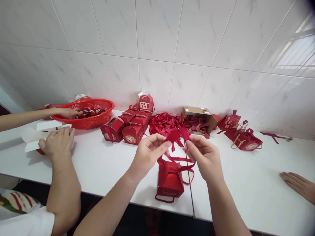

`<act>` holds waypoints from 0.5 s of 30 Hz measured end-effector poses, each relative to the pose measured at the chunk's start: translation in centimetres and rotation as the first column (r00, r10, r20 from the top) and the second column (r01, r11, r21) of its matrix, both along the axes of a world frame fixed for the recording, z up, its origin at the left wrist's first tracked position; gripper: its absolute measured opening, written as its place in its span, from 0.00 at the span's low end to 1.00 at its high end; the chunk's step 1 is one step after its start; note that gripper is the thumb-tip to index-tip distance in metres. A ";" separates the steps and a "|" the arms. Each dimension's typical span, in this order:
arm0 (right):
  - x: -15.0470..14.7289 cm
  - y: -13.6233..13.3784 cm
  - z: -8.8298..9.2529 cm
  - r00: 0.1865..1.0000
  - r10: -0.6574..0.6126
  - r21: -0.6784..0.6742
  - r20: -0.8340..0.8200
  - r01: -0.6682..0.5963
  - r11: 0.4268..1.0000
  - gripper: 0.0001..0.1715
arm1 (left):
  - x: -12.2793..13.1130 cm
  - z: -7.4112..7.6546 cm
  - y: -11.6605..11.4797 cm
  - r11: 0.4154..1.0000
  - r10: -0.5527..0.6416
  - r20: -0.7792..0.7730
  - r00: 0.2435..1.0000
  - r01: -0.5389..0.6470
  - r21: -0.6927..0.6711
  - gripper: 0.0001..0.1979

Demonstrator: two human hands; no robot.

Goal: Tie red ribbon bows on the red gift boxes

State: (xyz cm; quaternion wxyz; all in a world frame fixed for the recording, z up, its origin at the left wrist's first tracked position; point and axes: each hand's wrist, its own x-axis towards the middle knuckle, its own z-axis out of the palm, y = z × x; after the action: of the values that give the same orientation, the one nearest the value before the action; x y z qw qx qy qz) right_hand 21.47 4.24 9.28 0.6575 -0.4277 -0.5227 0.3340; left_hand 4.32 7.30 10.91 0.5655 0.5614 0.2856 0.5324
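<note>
Between my two hands a dark red ribbon [173,136] is stretched in the air. My left hand [150,152] pinches one part of it between thumb and fingers. My right hand [203,152] pinches another part, a short way to the right. Just below stands a small red gift box [170,183] near the table's front edge, with a rope handle hanging in front. Loops of ribbon lie over its top and curl off its right side. How the ribbon in my fingers joins those loops is partly hidden.
Behind are a heap of red ribbons [163,123], an open cardboard box [212,122] and several filled red boxes [134,131]. A co-worker's hands are at a red basket [98,123] and an unfolded box [31,136]. Another person's hand [299,185] rests at right.
</note>
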 end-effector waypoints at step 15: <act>1.0 0.5 -1.2 0.878 0.157 0.199 0.452 -0.271 0.942 0.11 | -0.5 -1.5 0.6 0.926 -0.257 0.126 0.958 0.281 -0.253 0.13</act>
State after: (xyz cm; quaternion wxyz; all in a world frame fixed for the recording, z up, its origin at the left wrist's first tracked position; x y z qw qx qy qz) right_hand 22.46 4.77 8.06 0.5344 -0.3413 -0.7376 0.2321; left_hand 3.80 7.85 9.38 0.7162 0.4889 0.2492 0.4311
